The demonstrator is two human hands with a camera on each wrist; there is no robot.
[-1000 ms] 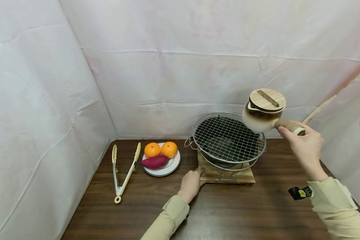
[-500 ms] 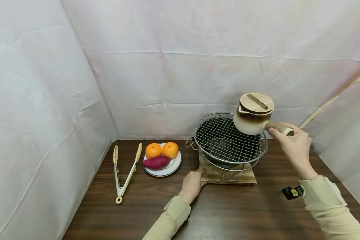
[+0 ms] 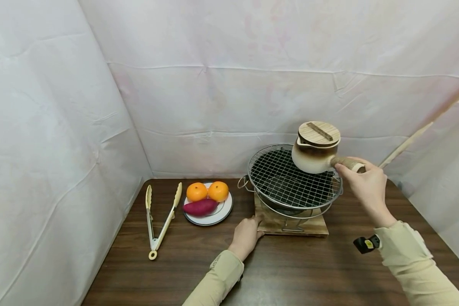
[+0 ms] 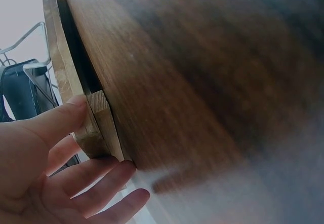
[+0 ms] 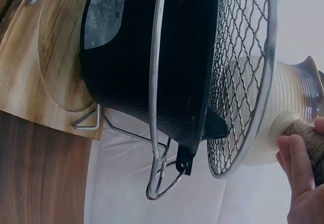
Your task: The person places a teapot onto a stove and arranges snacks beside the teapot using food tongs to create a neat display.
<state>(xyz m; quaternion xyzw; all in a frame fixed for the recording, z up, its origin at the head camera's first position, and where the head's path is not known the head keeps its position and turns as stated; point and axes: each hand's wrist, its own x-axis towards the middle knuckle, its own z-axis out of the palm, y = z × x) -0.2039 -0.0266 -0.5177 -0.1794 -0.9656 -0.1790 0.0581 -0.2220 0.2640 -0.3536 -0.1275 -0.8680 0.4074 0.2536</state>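
Note:
A brown-and-cream side-handled teapot (image 3: 314,160) with a wooden lid (image 3: 319,133) is over the right part of the wire grill rack (image 3: 287,182). My right hand (image 3: 365,187) grips its rope-wrapped handle (image 3: 344,162). In the right wrist view the fingers curl round that handle, and the pot's ribbed body shows behind the mesh. The rack tops a black round stove (image 5: 147,67) in a wire stand, on a wooden board (image 3: 310,227). My left hand (image 3: 246,236) holds the board's near left corner, thumb on its edge and fingers at its side in the left wrist view.
Left of the board, a white plate (image 3: 223,212) bears two oranges (image 3: 218,191) and a purple sweet potato (image 3: 200,207). Spread tongs (image 3: 162,233) lie further left on the dark wooden table (image 3: 290,272). White cloth (image 3: 233,85) hangs behind and at both sides.
My right hand has carried the teapot left and slightly down, further over the grill rack. The left hand has stayed at the board's corner.

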